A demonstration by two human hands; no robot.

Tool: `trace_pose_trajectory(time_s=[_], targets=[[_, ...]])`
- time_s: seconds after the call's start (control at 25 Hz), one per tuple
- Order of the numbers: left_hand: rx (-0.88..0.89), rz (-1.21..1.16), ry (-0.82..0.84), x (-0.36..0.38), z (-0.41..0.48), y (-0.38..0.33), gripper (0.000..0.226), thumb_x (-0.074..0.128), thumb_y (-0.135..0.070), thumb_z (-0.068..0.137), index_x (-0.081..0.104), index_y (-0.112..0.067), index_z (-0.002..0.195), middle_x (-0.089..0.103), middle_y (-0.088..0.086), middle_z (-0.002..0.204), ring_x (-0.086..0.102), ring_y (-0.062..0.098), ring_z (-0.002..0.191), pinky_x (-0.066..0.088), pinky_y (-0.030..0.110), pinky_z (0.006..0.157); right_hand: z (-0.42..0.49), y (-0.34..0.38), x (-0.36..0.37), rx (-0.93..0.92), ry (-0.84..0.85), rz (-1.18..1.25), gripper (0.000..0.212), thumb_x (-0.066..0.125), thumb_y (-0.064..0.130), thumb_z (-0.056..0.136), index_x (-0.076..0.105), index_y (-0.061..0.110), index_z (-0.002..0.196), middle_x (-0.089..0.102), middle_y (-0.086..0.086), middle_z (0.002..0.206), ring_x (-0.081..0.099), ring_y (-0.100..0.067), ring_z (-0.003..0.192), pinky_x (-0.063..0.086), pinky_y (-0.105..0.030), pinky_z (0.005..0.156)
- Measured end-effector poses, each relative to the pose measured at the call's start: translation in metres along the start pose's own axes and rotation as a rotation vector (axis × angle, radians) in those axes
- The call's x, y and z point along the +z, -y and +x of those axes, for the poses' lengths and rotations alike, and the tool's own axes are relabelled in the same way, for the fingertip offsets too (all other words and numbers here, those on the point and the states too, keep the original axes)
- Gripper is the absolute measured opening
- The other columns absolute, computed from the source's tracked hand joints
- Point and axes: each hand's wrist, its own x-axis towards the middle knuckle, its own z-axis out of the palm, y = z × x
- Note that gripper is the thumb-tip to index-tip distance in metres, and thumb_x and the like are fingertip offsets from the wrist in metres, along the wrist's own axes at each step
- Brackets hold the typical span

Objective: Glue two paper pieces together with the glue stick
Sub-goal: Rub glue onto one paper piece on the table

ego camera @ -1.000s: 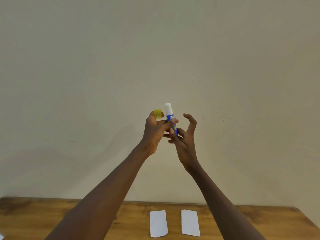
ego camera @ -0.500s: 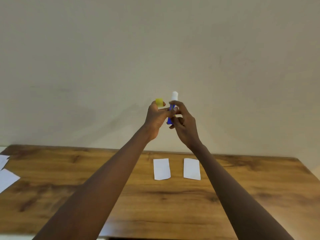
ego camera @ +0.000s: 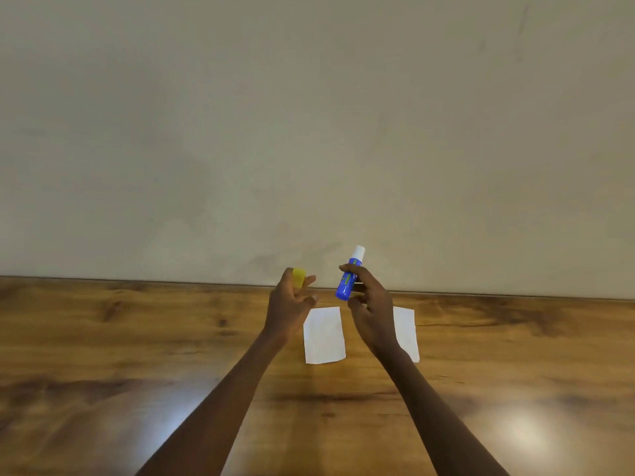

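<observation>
Right hand [ego camera: 372, 314] grips glue stick [ego camera: 348, 278]; left hand [ego camera: 290, 305] pinches yellow cap [ego camera: 299, 277]; apart.

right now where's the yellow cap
Head view, just left of centre: the yellow cap is pinched by the left hand, left of the glue stick held in the right hand.
</observation>
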Motion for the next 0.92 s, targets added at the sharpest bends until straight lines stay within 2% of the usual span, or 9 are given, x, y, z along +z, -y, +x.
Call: trace_pose_trajectory(time_s=[0.12,0.24,0.36,0.44,0.56,0.64,0.76,0.84,0.92], targets=[[-0.024,0.341,-0.069,0.002,0.004,0.055,0.046,0.062,-0.005,0.078,0.041,-0.003,0.119,0.060,0.018,0.120,0.058,0.035,0.105,0.046,0.028,0.080,-0.008,-0.029,0.019,0.032,-0.072,-0.121,0.035,0.066,-0.004,0.072,0.058,0.007,0.104,0.063,-0.013,0.086,0.051,-0.013,0.067,0.043,-0.012,0.062],[-0.064,0.398,-0.094,0.000,0.000,0.092,0.057,0.064,-0.018,0.080,0.035,-0.006,0.127,0.053,0.019,0.124,0.049,0.037,0.115,0.047,0.041,0.092,-0.020,-0.041,0.045,0.138,-0.262,0.025,0.022,0.070,0.009,0.074,0.055,0.023,0.084,0.051,0.008,0.067,0.045,-0.009,0.056,0.039,-0.005,0.055],[0.024,0.377,-0.210,-0.006,-0.009,0.115,0.055,0.064,-0.027,0.081,0.037,-0.011,0.126,0.050,0.016,0.122,0.053,0.030,0.106,0.046,0.031,0.079,-0.023,-0.046,0.066,0.255,-0.415,0.341,0.026,0.063,0.008,0.079,0.054,0.032,0.078,0.054,0.005,0.066,0.050,-0.013,0.056,0.044,-0.016,0.051],[0.064,0.402,-0.244,-0.006,-0.011,0.121,0.056,0.063,-0.031,0.081,0.037,-0.013,0.127,0.049,0.015,0.126,0.053,0.032,0.109,0.052,0.038,0.081,-0.025,-0.048,0.075,0.242,-0.408,0.361,0.025,0.060,0.007,0.081,0.056,0.031,0.090,0.060,0.003,0.075,0.057,-0.011,0.062,0.048,-0.015,0.054],[0.058,0.449,-0.263,-0.003,-0.008,0.121,0.063,0.063,-0.036,0.079,0.033,-0.015,0.130,0.047,0.014,0.131,0.048,0.035,0.118,0.052,0.049,0.087,-0.028,-0.059,0.083,0.241,-0.253,0.094,0.036,0.061,0.009,0.082,0.053,0.014,0.117,0.066,-0.002,0.102,0.058,-0.003,0.073,0.045,-0.007,0.065],[0.048,0.459,-0.267,-0.001,-0.009,0.119,0.069,0.065,-0.040,0.077,0.030,-0.018,0.132,0.045,0.013,0.133,0.046,0.035,0.121,0.051,0.051,0.090,-0.032,-0.068,0.081,0.265,-0.052,-0.114,0.049,0.064,0.009,0.080,0.045,0.011,0.125,0.063,-0.014,0.112,0.053,-0.007,0.081,0.044,-0.015,0.071],[0.071,0.458,-0.257,-0.003,-0.010,0.121,0.078,0.071,-0.039,0.072,0.030,-0.015,0.133,0.046,0.016,0.130,0.046,0.037,0.119,0.046,0.058,0.093,-0.035,-0.077,0.070,0.216,0.195,-0.262,0.060,0.066,0.002,0.076,0.040,0.016,0.129,0.059,-0.015,0.120,0.055,-0.017,0.093,0.044,-0.023,0.076],[0.088,0.459,-0.235,-0.004,-0.008,0.122,0.083,0.073,-0.040,0.069,0.029,-0.013,0.134,0.046,0.016,0.131,0.043,0.036,0.122,0.036,0.058,0.104,-0.034,-0.081,0.058,0.204,0.309,-0.275,0.064,0.068,0.002,0.074,0.038,0.019,0.129,0.056,-0.014,0.125,0.058,-0.022,0.099,0.045,-0.023,0.079],[0.110,0.471,-0.209,-0.005,-0.007,0.122,0.088,0.073,-0.042,0.068,0.026,-0.011,0.136,0.045,0.015,0.135,0.042,0.034,0.125,0.018,0.050,0.115,-0.032,-0.082,0.044,0.214,0.396,-0.243,0.068,0.071,0.004,0.072,0.036,0.027,0.126,0.054,-0.014,0.126,0.060,-0.022,0.101,0.046,-0.024,0.082]])
